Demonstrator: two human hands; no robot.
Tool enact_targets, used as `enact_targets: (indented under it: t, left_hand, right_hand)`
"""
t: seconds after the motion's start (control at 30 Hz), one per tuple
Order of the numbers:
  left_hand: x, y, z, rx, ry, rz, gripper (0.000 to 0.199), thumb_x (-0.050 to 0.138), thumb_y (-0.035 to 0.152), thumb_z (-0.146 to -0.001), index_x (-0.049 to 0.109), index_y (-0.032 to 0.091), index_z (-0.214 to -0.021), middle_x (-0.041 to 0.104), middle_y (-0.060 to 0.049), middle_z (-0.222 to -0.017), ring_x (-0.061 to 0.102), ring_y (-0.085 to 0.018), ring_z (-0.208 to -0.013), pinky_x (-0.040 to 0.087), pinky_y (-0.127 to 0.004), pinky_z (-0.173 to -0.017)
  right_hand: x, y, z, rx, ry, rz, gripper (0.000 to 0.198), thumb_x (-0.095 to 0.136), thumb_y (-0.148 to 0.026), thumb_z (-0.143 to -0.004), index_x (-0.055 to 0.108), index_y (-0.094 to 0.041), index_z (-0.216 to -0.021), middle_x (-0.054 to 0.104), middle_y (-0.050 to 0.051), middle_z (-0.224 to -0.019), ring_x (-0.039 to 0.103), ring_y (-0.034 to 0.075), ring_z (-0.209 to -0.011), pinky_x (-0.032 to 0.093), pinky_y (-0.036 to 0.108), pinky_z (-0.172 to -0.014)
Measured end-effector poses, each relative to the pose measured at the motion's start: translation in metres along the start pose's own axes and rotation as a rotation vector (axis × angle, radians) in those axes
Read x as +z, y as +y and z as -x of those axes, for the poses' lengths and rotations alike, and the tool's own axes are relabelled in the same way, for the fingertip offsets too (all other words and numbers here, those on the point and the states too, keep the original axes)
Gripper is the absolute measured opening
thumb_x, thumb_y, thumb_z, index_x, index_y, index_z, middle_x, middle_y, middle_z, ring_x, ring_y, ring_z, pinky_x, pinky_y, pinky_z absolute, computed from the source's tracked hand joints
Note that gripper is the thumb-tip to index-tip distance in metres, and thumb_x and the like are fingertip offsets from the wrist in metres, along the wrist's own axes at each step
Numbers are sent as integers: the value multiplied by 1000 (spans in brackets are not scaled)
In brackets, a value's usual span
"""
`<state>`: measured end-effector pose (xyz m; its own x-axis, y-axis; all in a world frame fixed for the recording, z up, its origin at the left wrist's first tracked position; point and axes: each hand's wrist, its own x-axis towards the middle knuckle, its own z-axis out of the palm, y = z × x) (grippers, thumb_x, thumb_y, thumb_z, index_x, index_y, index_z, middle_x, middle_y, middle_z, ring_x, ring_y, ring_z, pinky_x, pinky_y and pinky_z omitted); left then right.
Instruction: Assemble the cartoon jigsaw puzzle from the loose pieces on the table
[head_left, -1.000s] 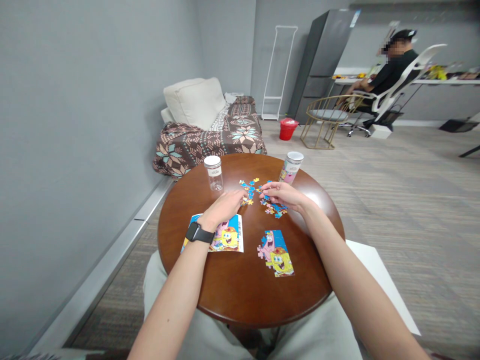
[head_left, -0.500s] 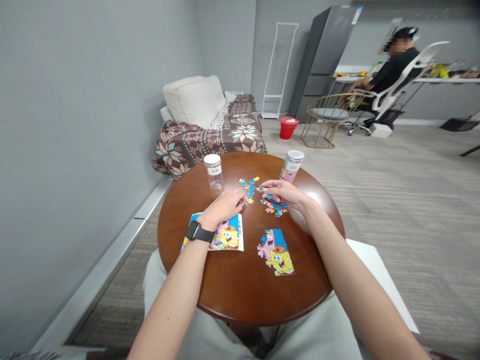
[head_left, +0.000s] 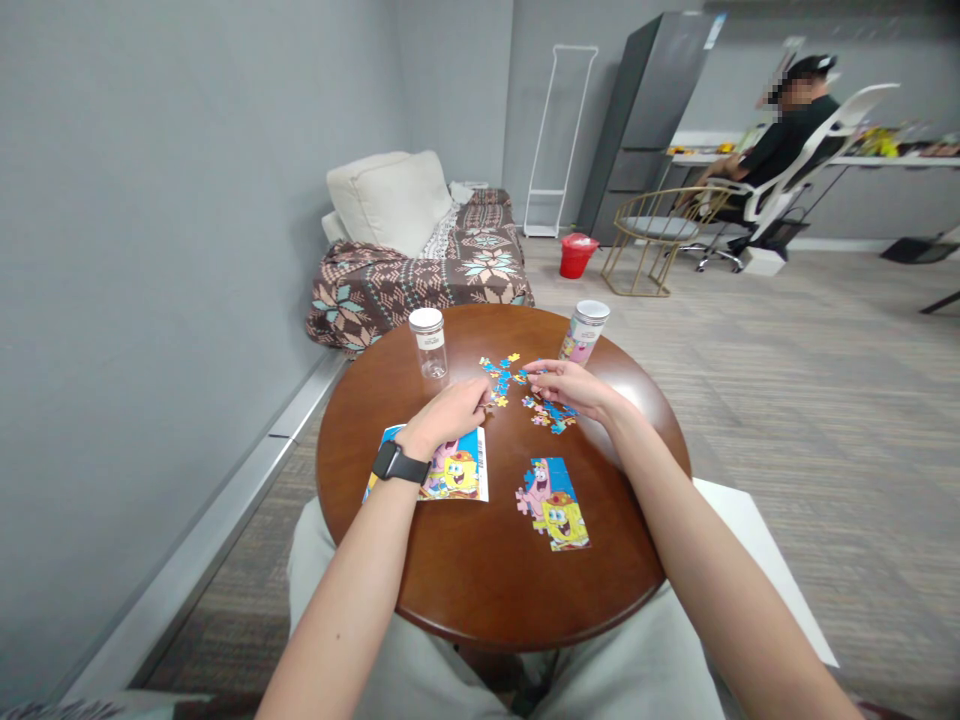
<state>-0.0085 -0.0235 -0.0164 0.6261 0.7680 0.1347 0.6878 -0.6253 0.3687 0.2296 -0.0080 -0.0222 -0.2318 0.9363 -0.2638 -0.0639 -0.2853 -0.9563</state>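
Loose jigsaw puzzle pieces (head_left: 501,384) lie in two small heaps on the round wooden table (head_left: 465,570). At the left heap, my left hand (head_left: 459,405) has its fingers curled down by the pieces; what its fingertips hold, if anything, is hidden. My right hand (head_left: 566,385) hovers over the right heap of puzzle pieces (head_left: 553,414), fingers stretched to the left and a little apart. Nearer to me lies a joined part of the puzzle (head_left: 555,505) with a pink and a yellow cartoon figure. A printed picture sheet (head_left: 459,475) is partly under my left wrist.
A clear jar (head_left: 430,350) with a white lid stands at the table's back left. Another jar (head_left: 585,332) with a cartoon label stands at the back right. Beyond are a covered sofa (head_left: 420,270), a red bin (head_left: 576,257), a gold chair (head_left: 660,230) and a seated person (head_left: 787,140).
Both hands stay almost in place over the puzzle pieces, with only slight finger movement. The joined puzzle part and the jars have not moved.
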Motion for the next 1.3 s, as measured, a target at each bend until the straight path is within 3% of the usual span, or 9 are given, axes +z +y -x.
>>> enact_targets:
  t: [0.13,0.27,0.43,0.67,0.83,1.03,1.2,1.3]
  left_hand:
    - [0,-1,0,9,12,16,14,46,8,-84,53,20,-87,63,-3,-85,57,-17,-76,43,-30,-71]
    - [3,-5,-3,36,24,-8,15,45,12,-90,58,18,-87,65,-4,-88,59,-18,-80,45,-30,-76]
    - [4,-6,-4,51,8,-43,19,48,11,-89,65,17,-87,66,-5,-94,61,-18,-86,46,-31,-82]
    - [-2,-2,-1,-4,-16,38,13,65,28,-84,69,16,-88,63,-4,-90,60,-18,-81,46,-29,-76]
    - [-1,-7,-3,9,-77,122,7,66,17,-83,71,16,-88,61,-4,-92,60,-17,-85,45,-28,-79]
    - [0,-6,-4,-4,-63,110,5,63,13,-83,67,16,-81,61,-4,-89,59,-17,-82,45,-29,-77]
    - [1,-6,-3,-14,-47,85,4,61,14,-85,63,16,-84,62,-4,-88,59,-18,-81,44,-30,-76]
    - [1,-6,-3,-21,-40,92,2,61,14,-85,62,16,-87,62,-4,-89,58,-17,-79,44,-29,-75]
  right_hand:
    - [1,0,1,7,9,0,32,66,0,-78,63,-15,-106,72,3,-78,58,5,-56,51,14,-55]
    - [2,1,2,-7,8,-15,23,65,1,-79,64,-14,-96,74,5,-85,67,8,-67,55,16,-65]
    - [1,0,3,-18,-31,2,29,70,4,-72,64,-14,-94,75,6,-89,72,13,-81,58,19,-68]
    - [2,-3,5,30,-32,59,10,70,-10,-81,64,-14,-88,76,7,-86,66,9,-59,56,19,-57]
    - [0,-1,2,1,-74,73,10,71,-12,-81,64,-13,-88,75,5,-79,47,2,-41,45,14,-43]
    - [-1,-1,1,12,-45,41,14,68,-4,-80,64,-14,-89,75,6,-83,66,8,-66,55,16,-64]
    - [-1,-1,4,3,-11,8,31,68,4,-74,62,-17,-97,73,2,-84,70,11,-69,57,20,-67]
    - [-2,1,1,10,32,31,26,70,0,-75,64,-16,-94,73,2,-79,65,9,-60,54,18,-59]
